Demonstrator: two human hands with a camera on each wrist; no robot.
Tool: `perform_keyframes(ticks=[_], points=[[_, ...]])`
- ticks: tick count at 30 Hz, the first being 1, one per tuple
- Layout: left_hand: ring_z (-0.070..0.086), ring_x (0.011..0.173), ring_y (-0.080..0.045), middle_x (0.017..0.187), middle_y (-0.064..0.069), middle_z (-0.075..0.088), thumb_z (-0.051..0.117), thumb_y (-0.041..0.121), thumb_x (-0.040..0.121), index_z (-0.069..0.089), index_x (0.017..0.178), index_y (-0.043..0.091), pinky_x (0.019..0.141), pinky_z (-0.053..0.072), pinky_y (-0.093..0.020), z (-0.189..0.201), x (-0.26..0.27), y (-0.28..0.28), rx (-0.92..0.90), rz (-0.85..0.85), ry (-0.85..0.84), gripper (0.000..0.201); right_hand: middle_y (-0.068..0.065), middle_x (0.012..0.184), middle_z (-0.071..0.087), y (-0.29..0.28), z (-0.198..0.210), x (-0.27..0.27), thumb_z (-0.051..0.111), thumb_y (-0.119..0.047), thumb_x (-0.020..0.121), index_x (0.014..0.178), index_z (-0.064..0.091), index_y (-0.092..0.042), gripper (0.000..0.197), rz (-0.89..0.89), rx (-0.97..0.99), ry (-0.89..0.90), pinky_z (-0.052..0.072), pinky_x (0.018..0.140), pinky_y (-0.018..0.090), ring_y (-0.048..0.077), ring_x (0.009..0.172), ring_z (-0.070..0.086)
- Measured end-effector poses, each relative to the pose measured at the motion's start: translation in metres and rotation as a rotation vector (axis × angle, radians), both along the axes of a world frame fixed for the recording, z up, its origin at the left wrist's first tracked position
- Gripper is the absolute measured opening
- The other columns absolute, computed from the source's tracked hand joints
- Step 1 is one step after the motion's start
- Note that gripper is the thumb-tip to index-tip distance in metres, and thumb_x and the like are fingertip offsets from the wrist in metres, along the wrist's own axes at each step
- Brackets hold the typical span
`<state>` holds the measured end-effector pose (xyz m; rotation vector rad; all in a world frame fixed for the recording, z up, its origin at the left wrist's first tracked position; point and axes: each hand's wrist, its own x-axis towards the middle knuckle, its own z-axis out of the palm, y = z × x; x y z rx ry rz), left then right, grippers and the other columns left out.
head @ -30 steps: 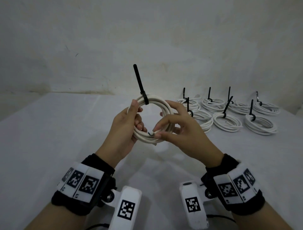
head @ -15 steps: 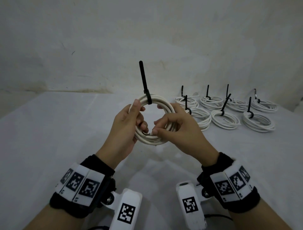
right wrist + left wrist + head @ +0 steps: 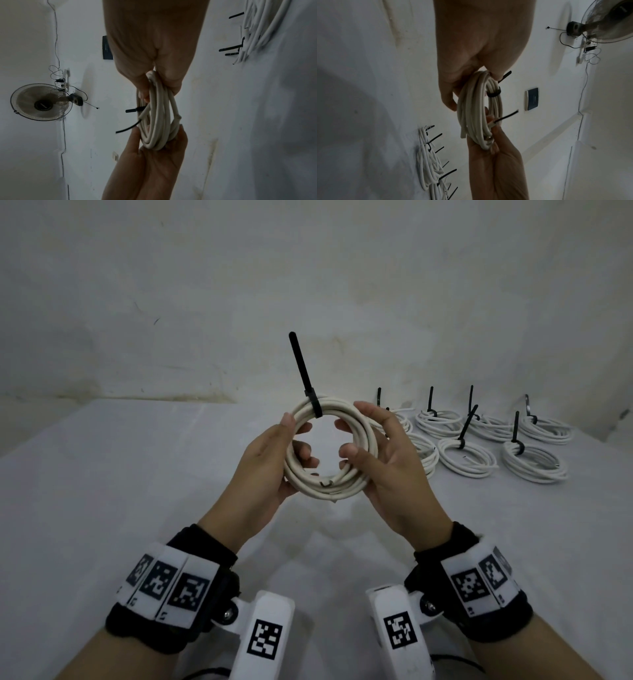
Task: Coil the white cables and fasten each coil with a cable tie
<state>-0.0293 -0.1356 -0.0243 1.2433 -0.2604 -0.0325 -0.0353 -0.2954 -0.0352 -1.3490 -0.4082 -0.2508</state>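
holding: both hands keep one white cable coil (image 3: 329,450) up in the air over the table
table: white surface (image 3: 120,491), broad bare stretch at left and in front of the hands; far edge meets the wall
wall: stained white wall (image 3: 308,285) close behind the table
finished coils: tied white coils (image 3: 479,440) clustered at the table's far right, tie tails sticking up, well apart from the held coil
fan: wall fan (image 3: 41,102) seen from the right wrist view, with loose wires beside it
left hand: left hand (image 3: 263,463) fingers curled round the coil's left side
right hand: right hand (image 3: 390,467) thumb and fingers curled round the coil's right side
cable tie: black cable tie (image 3: 306,378) cinched at the coil's top, tail upright
cable end: cut end (image 3: 327,482) at the coil's lower inside
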Motion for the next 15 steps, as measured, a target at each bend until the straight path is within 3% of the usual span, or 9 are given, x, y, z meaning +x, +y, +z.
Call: perform_keyframes(ticks=[2, 6, 9, 11, 13, 15], points=[[0.059, 0.063, -0.010, 0.067, 0.002, 0.053, 0.037, 0.041, 0.098, 0.059, 0.103, 0.015, 0.065, 0.053, -0.028, 0.001, 0.000, 0.000, 0.033, -0.002, 0.018, 0.034, 0.005, 0.112, 0.064, -0.001, 0.001, 0.001, 0.061, -0.004, 0.088, 0.128, 0.048, -0.018, 0.043, -0.034, -0.024, -0.007, 0.050, 0.075, 0.026, 0.013, 0.080, 0.062], [0.055, 0.059, -0.010, 0.068, 0.000, 0.049, 0.034, 0.036, 0.100, 0.055, 0.100, 0.014, 0.064, 0.050, -0.028, 0.000, -0.001, -0.002, 0.010, -0.010, 0.041, 0.030, 0.006, 0.103, 0.062, 0.004, 0.004, -0.001, 0.055, -0.024, 0.090, 0.125, 0.049, -0.015, 0.036, -0.123, -0.097, 0.007, 0.054, 0.071, 0.027, 0.014, 0.079, 0.066], [0.054, 0.061, -0.011, 0.071, -0.001, 0.050, 0.033, 0.037, 0.100, 0.054, 0.101, 0.015, 0.064, 0.050, -0.028, 0.000, -0.004, -0.010, -0.014, -0.034, 0.056, 0.031, 0.004, 0.089, 0.059, 0.007, 0.007, -0.003, 0.048, -0.027, 0.098, 0.119, 0.048, -0.016, 0.024, -0.276, -0.221, 0.026, 0.052, 0.054, 0.022, 0.012, 0.063, 0.067], [0.055, 0.062, -0.012, 0.073, -0.001, 0.051, 0.033, 0.037, 0.100, 0.055, 0.102, 0.015, 0.062, 0.052, -0.026, 0.001, -0.006, -0.021, -0.025, -0.047, 0.067, 0.031, 0.003, 0.078, 0.057, 0.001, 0.009, -0.004, 0.045, -0.029, 0.100, 0.105, 0.052, -0.018, 0.014, -0.394, -0.283, 0.013, 0.046, 0.047, 0.020, 0.014, 0.053, 0.063], [0.058, 0.063, -0.012, 0.075, -0.002, 0.053, 0.032, 0.037, 0.100, 0.055, 0.103, 0.016, 0.062, 0.053, -0.026, 0.003, -0.009, -0.036, -0.019, -0.063, 0.076, 0.032, 0.003, 0.073, 0.055, -0.011, 0.011, -0.004, 0.043, -0.030, 0.100, 0.096, 0.054, -0.019, 0.016, -0.478, -0.315, 0.009, 0.044, 0.044, 0.021, 0.021, 0.053, 0.061], [0.060, 0.065, -0.013, 0.077, -0.003, 0.055, 0.031, 0.037, 0.101, 0.055, 0.103, 0.016, 0.066, 0.054, -0.030, 0.006, -0.010, -0.055, 0.007, -0.097, 0.078, 0.032, 0.004, 0.071, 0.054, -0.031, 0.012, -0.006, 0.043, -0.031, 0.100, 0.097, 0.058, -0.013, 0.023, -0.535, -0.337, 0.031, 0.043, 0.044, 0.022, 0.025, 0.055, 0.060]])
